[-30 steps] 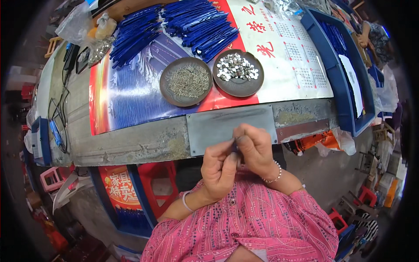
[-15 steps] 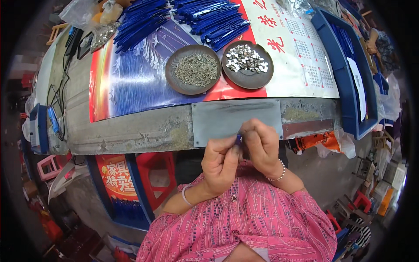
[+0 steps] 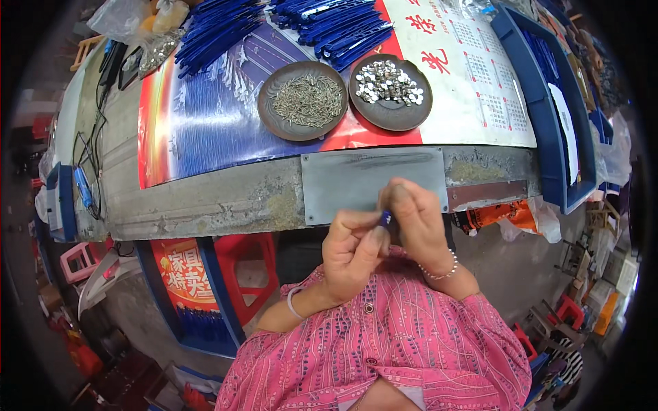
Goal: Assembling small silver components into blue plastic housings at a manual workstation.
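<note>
My left hand [image 3: 351, 255] is closed in a pinch on a small dark blue piece [image 3: 385, 218], whose end shows between thumb and fingers. Close against it, my right hand [image 3: 419, 222] is also closed, fingertips pressed together beside the blue piece; what they hold is hidden. Both hands are raised in front of the near table edge, by a grey metal plate [image 3: 343, 188]. Beyond lie two brown round dishes: the left dish [image 3: 269, 122] bears many thin metal pins [image 3: 307, 101], the right dish [image 3: 397, 122] small shiny silver discs [image 3: 387, 82].
Piles of long blue strips [image 3: 223, 31] lie at the back on a printed poster [image 3: 199, 151]. A blue tray [image 3: 579, 195] stands at the right edge, another blue tray [image 3: 229, 329] below left beside a red stool [image 3: 250, 288]. Cables [image 3: 92, 154] run along the table's left.
Both hands have shifted slightly to the right, and the right one has turned a little. More of the blue piece shows between them. The view has tilted slightly.
</note>
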The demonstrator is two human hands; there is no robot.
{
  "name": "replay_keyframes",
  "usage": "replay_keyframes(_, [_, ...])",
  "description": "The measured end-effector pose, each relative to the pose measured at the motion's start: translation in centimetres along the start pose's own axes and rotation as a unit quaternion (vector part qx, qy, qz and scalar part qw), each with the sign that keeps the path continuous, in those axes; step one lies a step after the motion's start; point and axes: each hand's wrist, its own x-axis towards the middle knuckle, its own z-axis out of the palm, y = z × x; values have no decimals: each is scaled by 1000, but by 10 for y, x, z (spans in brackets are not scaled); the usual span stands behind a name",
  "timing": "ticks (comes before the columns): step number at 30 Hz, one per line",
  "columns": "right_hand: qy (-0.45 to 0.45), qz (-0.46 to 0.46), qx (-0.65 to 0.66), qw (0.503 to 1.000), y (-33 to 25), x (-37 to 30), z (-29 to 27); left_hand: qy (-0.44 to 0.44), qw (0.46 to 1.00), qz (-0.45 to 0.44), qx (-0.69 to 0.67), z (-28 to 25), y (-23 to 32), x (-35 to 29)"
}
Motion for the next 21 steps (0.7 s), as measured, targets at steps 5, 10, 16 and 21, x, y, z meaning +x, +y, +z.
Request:
replay_keyframes(5, [7, -48, 159, 986, 3, -4, -8, -19, 939, -223, -261, -15, 25, 14])
replay_keyframes(10, [47, -96, 69, 992, 4, 1, -7, -14, 880, -303, -366, -22, 32, 17])
replay_keyframes(16, [8, -89, 42, 995, 7, 4, -10, -50, 832, -328, -445, -27, 29, 18])
replay_keyframes(21, [-17, -69, 22, 997, 4, 4, -9, -42, 821, -336, -460, -27, 27, 17])
